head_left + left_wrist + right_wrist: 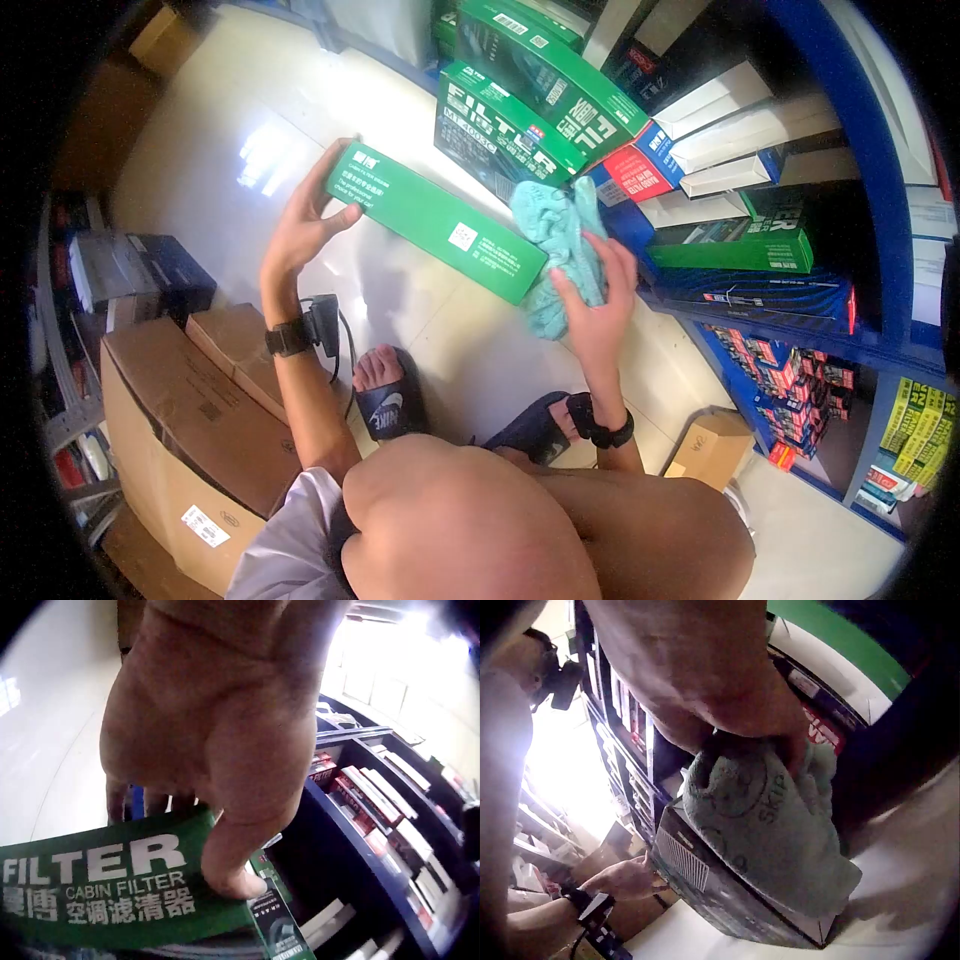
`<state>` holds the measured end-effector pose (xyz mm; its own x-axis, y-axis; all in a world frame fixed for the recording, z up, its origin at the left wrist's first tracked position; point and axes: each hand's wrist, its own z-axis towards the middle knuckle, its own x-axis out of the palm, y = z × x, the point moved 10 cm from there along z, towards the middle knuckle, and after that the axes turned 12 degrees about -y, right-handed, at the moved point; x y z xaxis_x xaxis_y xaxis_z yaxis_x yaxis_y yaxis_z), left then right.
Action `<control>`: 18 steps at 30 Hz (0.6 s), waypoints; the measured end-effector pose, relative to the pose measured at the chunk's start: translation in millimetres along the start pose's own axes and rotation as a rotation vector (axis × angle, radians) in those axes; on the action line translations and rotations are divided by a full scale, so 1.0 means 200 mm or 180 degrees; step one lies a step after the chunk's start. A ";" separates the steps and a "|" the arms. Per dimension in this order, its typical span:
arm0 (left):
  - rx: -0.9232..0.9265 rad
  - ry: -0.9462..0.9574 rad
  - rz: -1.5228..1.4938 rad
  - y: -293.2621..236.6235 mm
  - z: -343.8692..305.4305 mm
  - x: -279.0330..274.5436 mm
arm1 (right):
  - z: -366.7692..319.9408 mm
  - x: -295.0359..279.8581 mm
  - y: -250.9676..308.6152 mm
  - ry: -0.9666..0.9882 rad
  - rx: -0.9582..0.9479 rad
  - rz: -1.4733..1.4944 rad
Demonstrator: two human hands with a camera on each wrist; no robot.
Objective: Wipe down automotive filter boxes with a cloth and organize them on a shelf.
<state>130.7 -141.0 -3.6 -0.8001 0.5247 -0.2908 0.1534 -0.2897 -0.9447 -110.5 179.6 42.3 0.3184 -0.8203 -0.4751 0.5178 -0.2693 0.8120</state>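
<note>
A long green cabin filter box [430,222] is held up over the floor, its narrow printed side facing the head camera. At its left end my left hand [305,218] grips it, thumb on the near edge and fingers behind; the left wrist view shows the thumb pressed at the box's corner beside the "FILTER" lettering [127,859]. My right hand [603,300] holds a crumpled mint-green cloth [558,255] against the box's right end. In the right wrist view the cloth [757,817], printed "SKIP", lies over that end.
Blue shelving [850,345] on the right holds several filter boxes, including a green one [500,135] at its front. Brown cartons [200,420] stand at left. A small carton [710,447] sits on the floor by the right foot. Sandalled feet are below the box.
</note>
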 end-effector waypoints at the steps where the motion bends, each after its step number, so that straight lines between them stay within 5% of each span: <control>1: -0.0228 0.0031 -0.0311 0.02 -0.01 0.02 | 0.02 -0.06 0.07 -0.0222 -0.0162 -0.0338; 7: -0.0395 0.0191 -0.0772 -0.08 -0.04 0.11 | 0.05 -0.30 0.38 -0.0765 -0.0615 -0.0560; 13: -0.0148 -0.0052 -0.0348 -0.03 -0.09 0.19 | 0.02 -0.19 0.36 -0.0074 -0.0581 -0.1224; 18: -0.0036 -0.0285 -0.0020 -0.10 -0.12 0.21 | 0.03 -0.06 0.33 0.0187 -0.1183 -0.1773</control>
<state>106.9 -94.0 0.4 -0.8496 0.4526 -0.2707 0.1544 -0.2774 -0.9483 -85.0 169.3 103.8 -0.0383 -0.5773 -0.8156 0.8529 -0.4442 0.2743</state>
